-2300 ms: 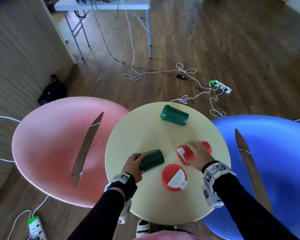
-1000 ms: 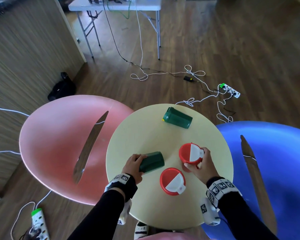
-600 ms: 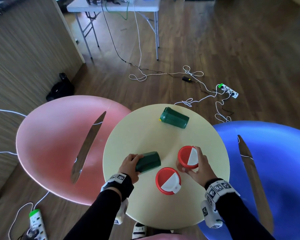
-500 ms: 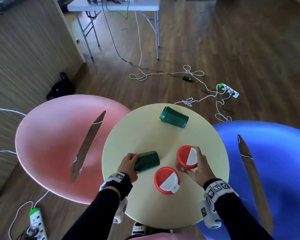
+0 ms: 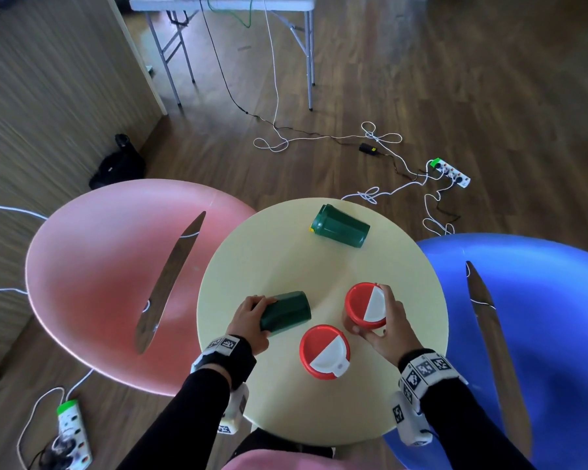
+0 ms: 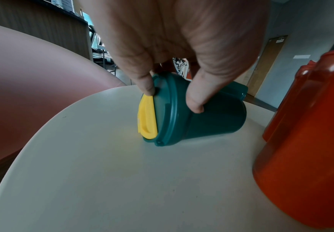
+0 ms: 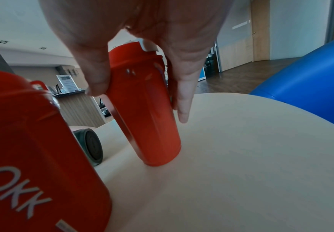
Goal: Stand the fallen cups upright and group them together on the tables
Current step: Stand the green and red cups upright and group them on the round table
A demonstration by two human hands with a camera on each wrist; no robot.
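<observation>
On the round yellow table (image 5: 279,273) my left hand (image 5: 252,317) grips the lid end of a dark green cup (image 5: 287,312) that lies on its side; in the left wrist view thumb and finger pinch its rim beside the yellow flap (image 6: 146,116). My right hand (image 5: 384,329) holds a red cup (image 5: 365,305) with a red-and-white lid, nearly upright, its base on the table (image 7: 158,157). A second red cup (image 5: 325,351) stands upright in front of it. Another green cup (image 5: 340,227) lies on its side at the table's far edge.
A pink round table (image 5: 116,266) adjoins on the left and a blue one (image 5: 530,317) on the right. White cables and a power strip (image 5: 450,171) lie on the wooden floor beyond. A folding table (image 5: 218,1) stands at the back.
My right hand has lifted the fallen red cup from its side to standing, then drawn it slightly toward the upright red cup. The left hand keeps its grip on the lying green cup.
</observation>
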